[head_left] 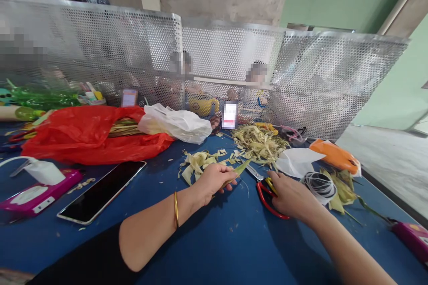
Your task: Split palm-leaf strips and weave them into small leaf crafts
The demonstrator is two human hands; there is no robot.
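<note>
Left hand (217,179): fingers pinched together on a leaf (242,168), forearm slanting inward. Right hand (288,193): palm down, fingers bent at scissors (258,177); cannot tell whether clamped.

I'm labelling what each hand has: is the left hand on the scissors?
No, the left hand holds a green strip; the scissors lie by the right hand.

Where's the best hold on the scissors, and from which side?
Probably the red handle loop, coming from the near right, where the right hand is. The scissors lie with their handles toward the person and their blades pointing away to the far left, so this approach should keep fingers off the edges.
</note>
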